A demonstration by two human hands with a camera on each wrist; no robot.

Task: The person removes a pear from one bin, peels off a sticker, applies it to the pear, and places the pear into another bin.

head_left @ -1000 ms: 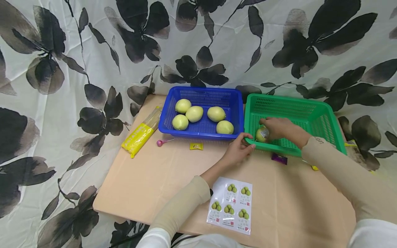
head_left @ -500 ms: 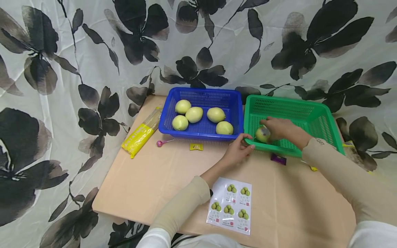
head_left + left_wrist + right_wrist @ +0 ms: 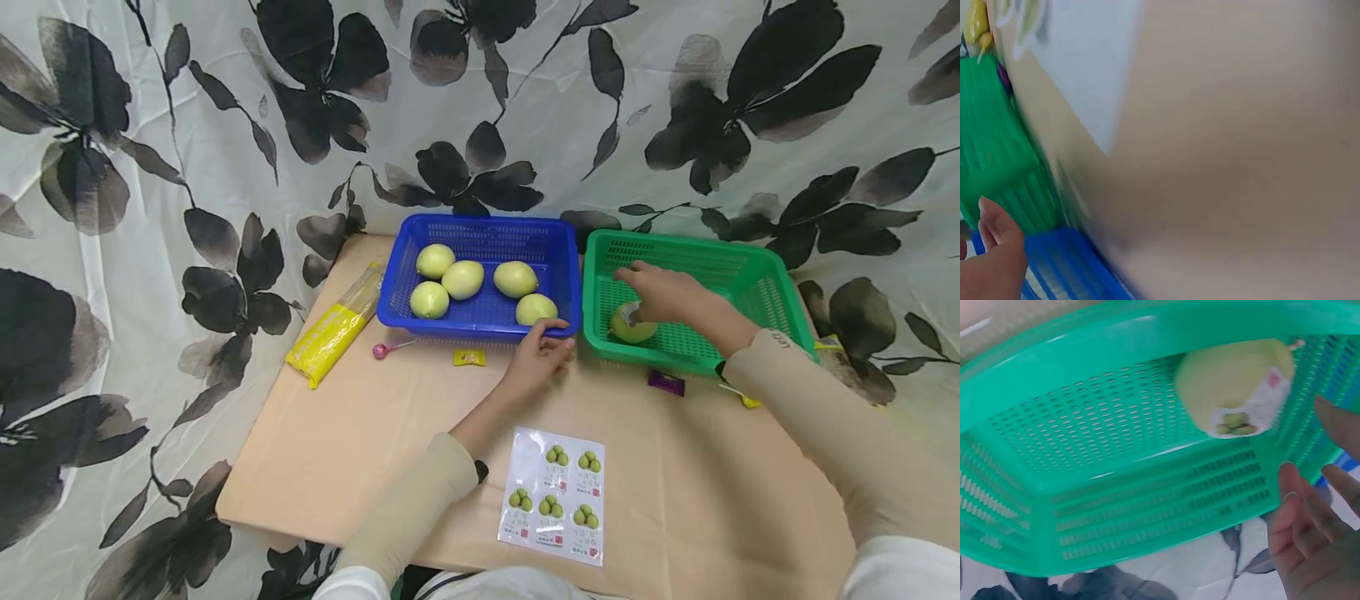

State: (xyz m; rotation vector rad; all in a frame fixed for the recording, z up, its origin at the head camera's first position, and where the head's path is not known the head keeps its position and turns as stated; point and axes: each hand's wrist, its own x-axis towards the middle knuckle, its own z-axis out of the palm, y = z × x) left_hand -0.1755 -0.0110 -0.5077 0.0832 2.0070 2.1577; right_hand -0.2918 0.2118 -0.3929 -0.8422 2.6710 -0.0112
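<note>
In the green basket point(image 3: 780, 292), near its front left corner, lies a pale yellow-green pear point(image 3: 630, 327) bearing a small picture label. My right hand point(image 3: 660, 293) hovers just above it, and the right wrist view shows thumb and fingers point(image 3: 1288, 481) spread apart from the pear. My left hand point(image 3: 536, 360) is at the front right corner of the blue basket point(image 3: 480, 327), its fingertips right at the rim. Inside that basket sit several more pears point(image 3: 462, 280). A sheet of pear-picture labels point(image 3: 553, 492) lies on the table in front of me.
Left of the blue basket is a yellow packet point(image 3: 330, 337), with a pink lollipop point(image 3: 381, 351) and a yellow-wrapped candy point(image 3: 468, 357) along the front. A purple-wrapped candy point(image 3: 667, 383) lies before the green basket. A floral curtain point(image 3: 300, 167) hangs behind the table.
My left hand has left the green basket's rim and moved left to the blue basket's corner. My right hand's fingers have let go of the labelled pear and lifted off it.
</note>
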